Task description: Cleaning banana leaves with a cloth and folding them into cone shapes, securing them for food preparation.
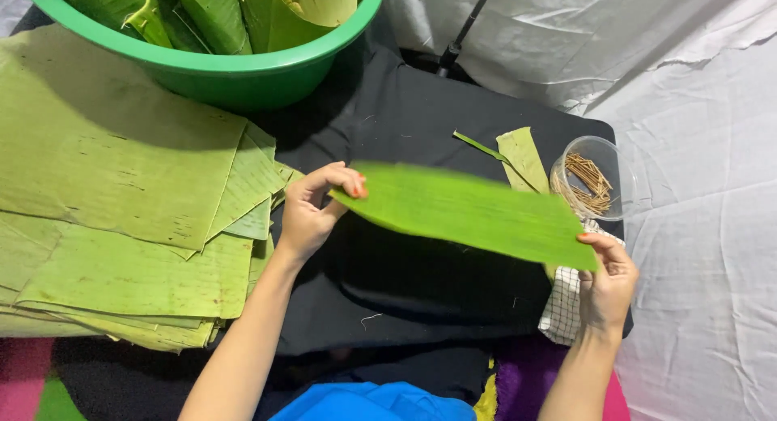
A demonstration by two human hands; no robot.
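A long bright green leaf strip (465, 212) is held flat above a black cloth (405, 121), blurred with motion. My left hand (316, 210) pinches its left end between thumb and fingers. My right hand (607, 279) grips its right corner from below, thumb on top. The strip slopes slightly down toward the right.
A stack of cut green leaves (121, 202) lies at the left. A green basin (235, 69) with rolled leaves stands at the top. At the right are a clear cup of thin wooden sticks (587, 178), a small leaf scrap (522, 158) and a checked cloth (564, 304). White sheeting (696, 146) covers the right side.
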